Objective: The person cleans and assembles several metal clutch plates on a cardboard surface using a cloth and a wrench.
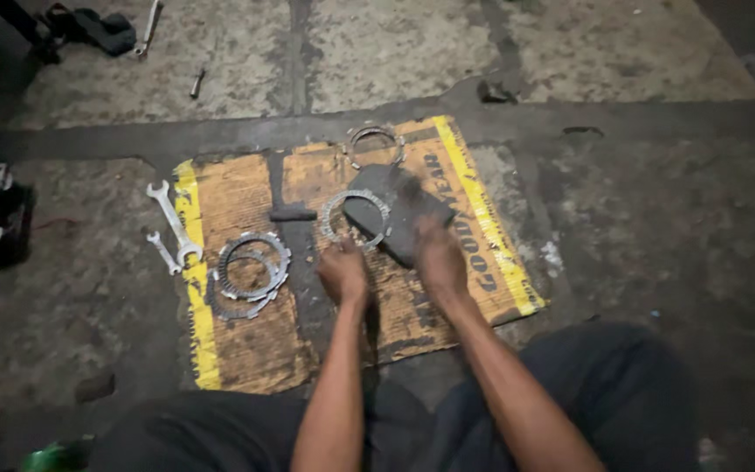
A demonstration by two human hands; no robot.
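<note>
Toothed metal ring (356, 218) lies flat, partly under a dark grey slab (398, 212), near the cardboard mat's (246, 341) far edge.

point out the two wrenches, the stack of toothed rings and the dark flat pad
two wrenches (174, 225), head view, shaft of the larger one
stack of toothed rings (251, 273), head view, ring rims
dark flat pad (399, 210), head view, its centre

Yellow-striped tan mat (229, 197); silvery toothed rings (251, 262).

Both hands (391, 262) on dark slab (399, 214), toothed ring (356, 218), cardboard mat (246, 341), wrenches (172, 227)
</note>
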